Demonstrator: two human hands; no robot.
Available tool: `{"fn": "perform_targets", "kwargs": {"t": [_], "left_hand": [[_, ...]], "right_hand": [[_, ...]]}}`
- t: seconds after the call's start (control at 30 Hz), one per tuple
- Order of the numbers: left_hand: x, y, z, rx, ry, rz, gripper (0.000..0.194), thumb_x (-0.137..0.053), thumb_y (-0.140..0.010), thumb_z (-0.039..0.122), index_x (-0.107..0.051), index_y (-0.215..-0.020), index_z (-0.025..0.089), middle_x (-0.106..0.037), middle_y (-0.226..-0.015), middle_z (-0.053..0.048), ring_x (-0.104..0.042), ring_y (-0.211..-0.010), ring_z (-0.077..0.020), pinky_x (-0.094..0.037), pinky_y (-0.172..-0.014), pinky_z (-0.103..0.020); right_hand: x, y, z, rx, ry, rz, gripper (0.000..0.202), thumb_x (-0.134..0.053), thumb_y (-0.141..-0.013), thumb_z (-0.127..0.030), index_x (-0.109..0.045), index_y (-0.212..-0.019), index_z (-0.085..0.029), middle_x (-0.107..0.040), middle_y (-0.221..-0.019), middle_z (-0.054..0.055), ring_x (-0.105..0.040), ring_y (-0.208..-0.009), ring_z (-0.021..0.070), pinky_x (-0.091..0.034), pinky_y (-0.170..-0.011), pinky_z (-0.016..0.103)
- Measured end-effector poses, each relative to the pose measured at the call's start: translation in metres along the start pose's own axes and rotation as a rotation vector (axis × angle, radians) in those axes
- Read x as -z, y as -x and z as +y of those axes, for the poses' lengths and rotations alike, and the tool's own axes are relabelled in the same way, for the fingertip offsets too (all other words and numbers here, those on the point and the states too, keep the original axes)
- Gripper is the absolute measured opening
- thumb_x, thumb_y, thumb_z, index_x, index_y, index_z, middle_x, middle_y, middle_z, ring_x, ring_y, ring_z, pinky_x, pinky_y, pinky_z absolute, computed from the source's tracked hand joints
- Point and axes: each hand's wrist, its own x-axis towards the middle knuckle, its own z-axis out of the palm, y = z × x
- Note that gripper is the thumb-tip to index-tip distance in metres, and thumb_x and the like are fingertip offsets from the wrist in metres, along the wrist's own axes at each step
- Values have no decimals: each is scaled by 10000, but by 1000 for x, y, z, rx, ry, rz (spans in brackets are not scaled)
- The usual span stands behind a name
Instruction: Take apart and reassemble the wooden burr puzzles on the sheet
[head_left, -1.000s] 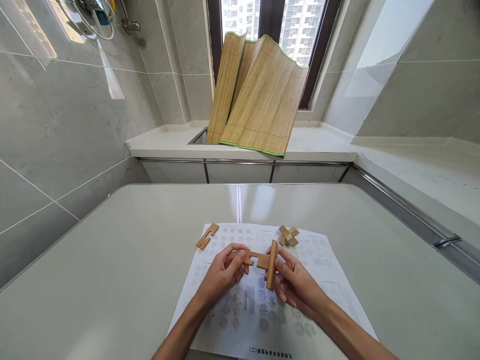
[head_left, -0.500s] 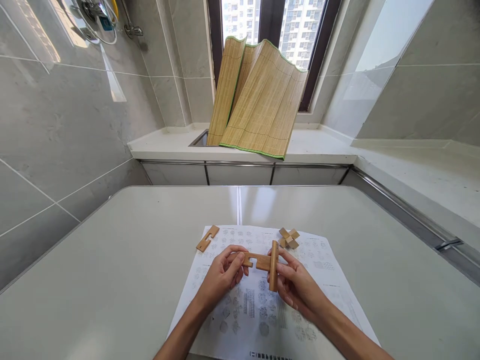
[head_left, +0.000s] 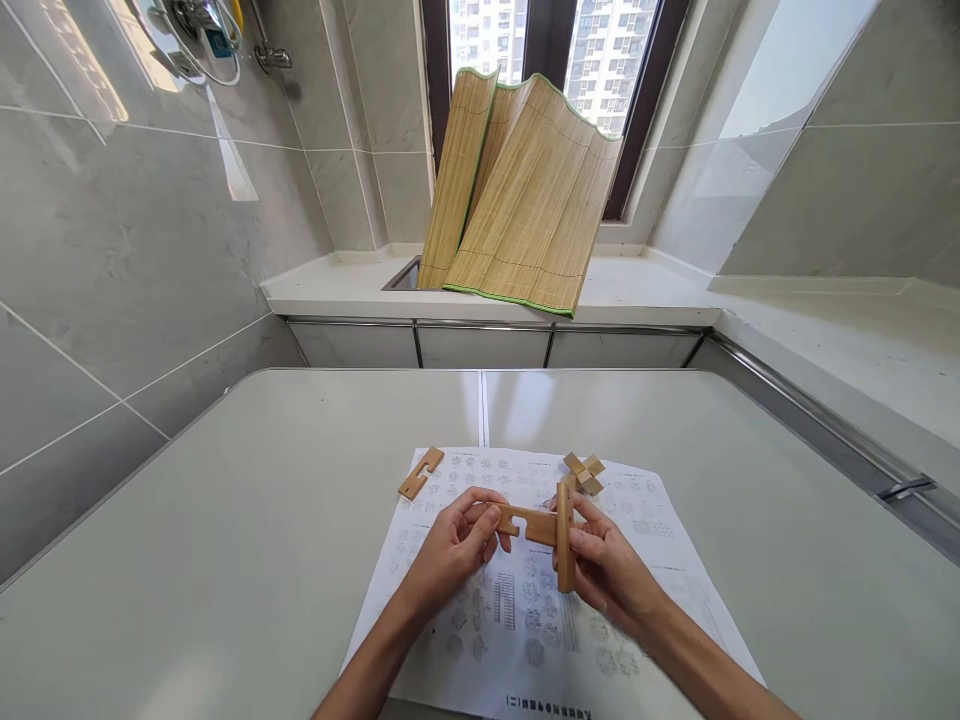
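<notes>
My left hand [head_left: 459, 540] pinches the left end of a flat, notched wooden piece [head_left: 540, 527], held over the printed sheet. Its right end meets a second wooden piece [head_left: 565, 555], which stands crosswise to it. My right hand [head_left: 607, 560] has its fingers closed around that crosswise piece. How far the two pieces interlock I cannot tell. A separate notched wooden piece [head_left: 411, 486] lies at the sheet's upper left corner. Beyond my right hand, a cross-shaped wooden puzzle [head_left: 591, 466] rests near the sheet's top edge.
The printed sheet [head_left: 510, 660] lies on a pale table [head_left: 262, 520]. A white ledge [head_left: 330, 290] runs behind it, with a folded bamboo mat [head_left: 532, 200] leaning by the window. Tiled walls flank the table, and a shower fitting [head_left: 202, 30] hangs at upper left.
The view has shifted slightly. Both hands and the joined pieces have moved a little to the right, and the crosswise piece has turned so its broad side shows more.
</notes>
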Motion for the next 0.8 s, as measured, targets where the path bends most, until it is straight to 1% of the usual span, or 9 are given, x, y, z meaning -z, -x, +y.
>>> {"fn": "perform_targets", "kwargs": {"t": [0.1, 0.17, 0.23, 0.3, 0.43, 0.5, 0.6, 0.7, 0.8], "left_hand": [[1, 0, -1, -6, -5, 35, 406, -639, -955, 583, -614, -1067, 193, -587, -680, 29, -381, -524, -84, -292, -516, -216], [2, 0, -1, -31, -29, 97, 408, -621, -959, 589, -604, -1075, 198, -617, -701, 24, -394, -511, -88, -319, -519, -223], [2, 0, -1, -60, -88, 171, 387, -607, -967, 576, -588, -1064, 202, -671, -746, 1, -462, -539, -108, -372, -549, -236], [1, 0, -2, -84, -204, 252, 355, -606, -969, 556, -578, -1027, 207, -715, -775, -18, -526, -575, -133, -410, -584, -254], [-3, 2, -6, -135, -504, 365, 275, -590, -980, 498, -581, -959, 224, -744, -767, -16, -538, -553, -153, -384, -571, -269], [-4, 2, -8, -168, -598, 365, 230, -581, -983, 458, -577, -933, 233, -719, -731, -2, -542, -549, -162, -367, -566, -272], [-6, 3, -11, -200, -705, 354, 171, -584, -970, 412, -576, -945, 242, -626, -639, 32, -548, -552, -177, -352, -571, -276], [-7, 5, -11, -231, -779, 304, 144, -594, -945, 351, -576, -1039, 244, -589, -614, 54, -541, -547, -180, -351, -586, -280], [-9, 6, -13, -276, -801, 219, 223, -621, -917, 314, -587, -1124, 242, -613, -629, 54, -558, -562, -183, -384, -623, -291]], "right_hand": [[0, 1, -7, 32, -63, 83, 451, -880, -739, -470, -594, -989, -229, -554, -531, -78, -404, -352, 55, -264, -365, 154], [-1, 1, -13, 65, -42, 133, 449, -858, -760, -493, -607, -1026, -231, -559, -553, -67, -370, -370, 61, -251, -369, 175], [-2, 1, -17, 71, 90, 171, 481, -811, -820, -515, -613, -1149, -226, -563, -564, -65, -344, -369, 67, -258, -382, 200], [-4, 0, -18, 85, 263, 194, 537, -780, -859, -520, -587, -1257, -216, -552, -577, -71, -387, -390, 85, -316, -421, 223], [-5, 0, -12, 120, 528, 221, 632, -721, -890, -494, -463, -1416, -255, -658, -810, -24, -511, -489, 121, -415, -508, 264], [-5, 1, -7, 119, 697, 230, 546, -666, -913, -434, -493, -1399, -255, -628, -755, -41, -509, -512, 141, -408, -530, 275], [-4, 1, -2, 157, 992, 254, 335, -607, -913, -338, -634, -1229, -228, -517, -596, -65, -496, -539, 174, -379, -545, 287], [-3, 1, 1, 270, 1185, 291, 304, -582, -905, -300, -662, -1185, -214, -607, -669, -22, -544, -580, 192, -412, -568, 306], [-2, 1, 3, 371, 1346, 328, 305, -568, -904, -290, -662, -1184, -214, -685, -795, 20, -583, -591, 188, -447, -596, 318]]}}
